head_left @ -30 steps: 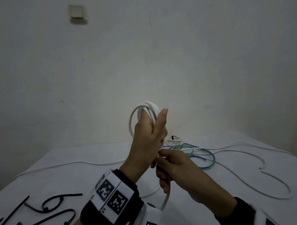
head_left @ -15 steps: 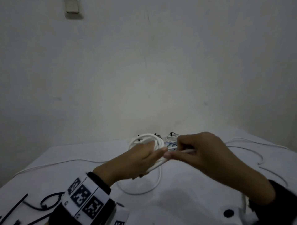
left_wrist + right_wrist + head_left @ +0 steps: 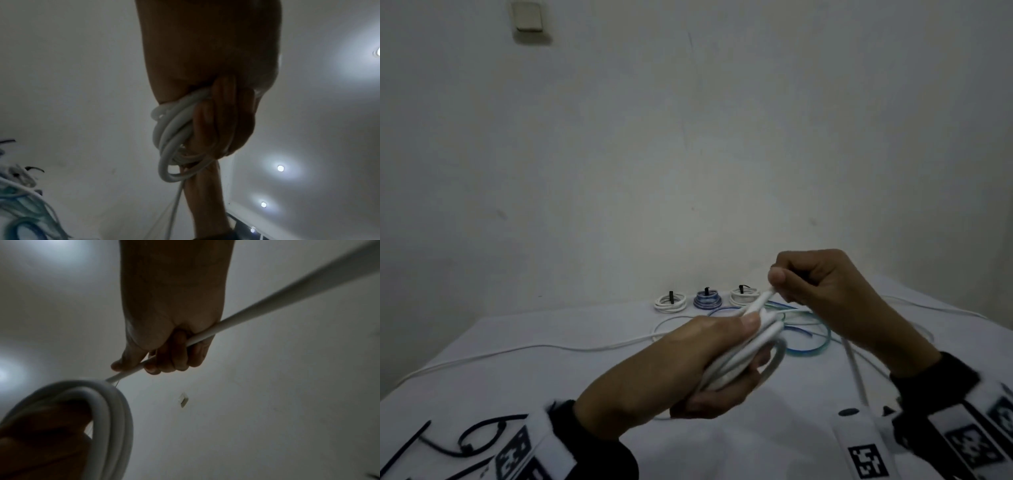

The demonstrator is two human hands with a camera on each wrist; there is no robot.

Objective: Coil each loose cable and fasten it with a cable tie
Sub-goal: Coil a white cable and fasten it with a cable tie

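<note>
My left hand (image 3: 722,359) grips a coil of thick white cable (image 3: 753,353) above the white table (image 3: 551,387); the loops (image 3: 174,134) wrap round its fingers. My right hand (image 3: 815,291) is closed on the free run of the same cable (image 3: 226,321), just up and right of the coil (image 3: 102,402). The cable's tail (image 3: 854,370) drops from the right hand toward the table. A loose blue-green cable (image 3: 808,342) lies behind the hands. Black cable ties (image 3: 465,442) lie at the table's near left.
Three tied coils (image 3: 707,298) sit in a row at the table's far edge by the wall. Thin white cable (image 3: 517,349) trails across the table to the left, and more loops to the right (image 3: 945,311). A wall switch (image 3: 528,15) is high up.
The left hand has dropped from upright to low and level, carrying the coil. The right hand has moved up and right, feeding the cable's free run onto the coil.
</note>
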